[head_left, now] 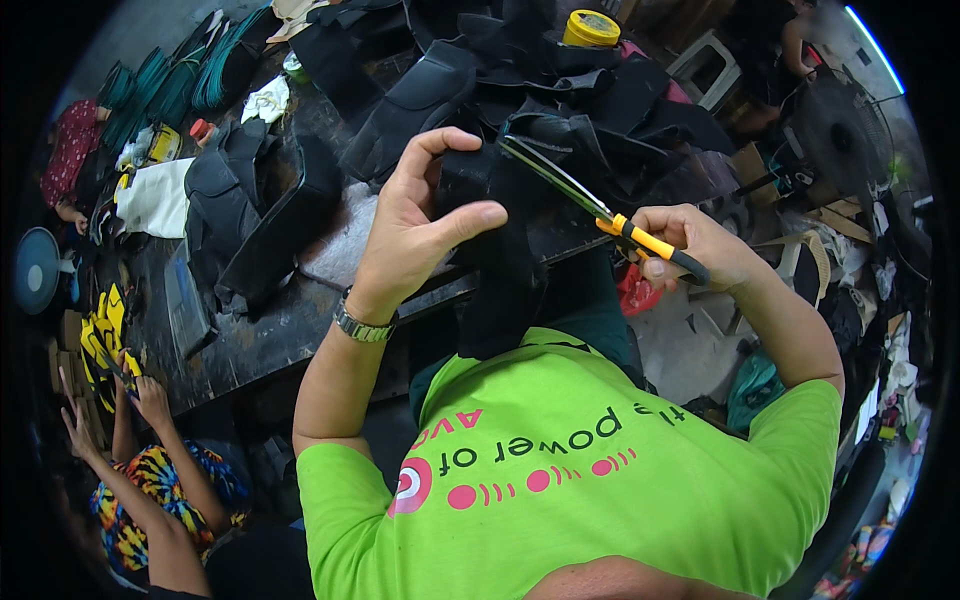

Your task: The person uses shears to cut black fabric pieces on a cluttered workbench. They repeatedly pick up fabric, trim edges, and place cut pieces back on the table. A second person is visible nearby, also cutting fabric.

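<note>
My left hand (425,205) is curled around a black padded fabric piece (468,185), with the thumb on its near side and the index finger bent over its far end. From there black fabric (505,290) hangs down over the table edge to my lap. In my right hand (690,245) are scissors (640,238) with orange and black handles. Their long blades point up and left, and the tips lie beside the black piece just right of my left hand. Whether the blades touch the fabric I cannot tell.
More black padded pieces (415,95) pile up at the back of the dark table (270,345). A yellow round tub (591,28) stands among them. At left lies a white cloth (157,198). Lower left, a co-worker's hands (150,400) are near yellow pieces (103,330). A fan (840,130) stands right.
</note>
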The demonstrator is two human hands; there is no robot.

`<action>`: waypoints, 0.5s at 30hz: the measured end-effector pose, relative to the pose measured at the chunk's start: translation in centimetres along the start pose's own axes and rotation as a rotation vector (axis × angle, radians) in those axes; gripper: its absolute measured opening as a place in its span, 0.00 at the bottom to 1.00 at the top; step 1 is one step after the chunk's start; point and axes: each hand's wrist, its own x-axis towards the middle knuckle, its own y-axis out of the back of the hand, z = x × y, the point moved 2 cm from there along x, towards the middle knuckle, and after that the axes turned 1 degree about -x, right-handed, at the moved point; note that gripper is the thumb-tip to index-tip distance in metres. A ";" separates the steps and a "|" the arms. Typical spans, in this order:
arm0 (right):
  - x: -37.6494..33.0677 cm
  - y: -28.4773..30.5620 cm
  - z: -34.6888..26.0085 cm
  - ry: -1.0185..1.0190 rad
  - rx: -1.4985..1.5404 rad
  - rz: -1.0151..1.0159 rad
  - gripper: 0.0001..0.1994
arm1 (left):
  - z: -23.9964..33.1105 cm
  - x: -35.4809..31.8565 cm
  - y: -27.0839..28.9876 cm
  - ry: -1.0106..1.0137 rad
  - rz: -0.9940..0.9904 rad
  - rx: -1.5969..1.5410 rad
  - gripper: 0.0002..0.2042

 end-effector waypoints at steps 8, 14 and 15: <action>0.5 -0.2 1.0 0.016 0.027 0.019 0.17 | -0.5 0.4 -0.1 -0.058 0.085 0.075 0.19; 0.9 0.4 1.5 0.000 -0.047 0.024 0.17 | 0.8 0.3 0.4 0.082 -0.073 0.032 0.21; 0.9 0.2 1.5 -0.006 -0.054 0.017 0.17 | 0.9 0.3 0.6 0.072 -0.082 0.046 0.21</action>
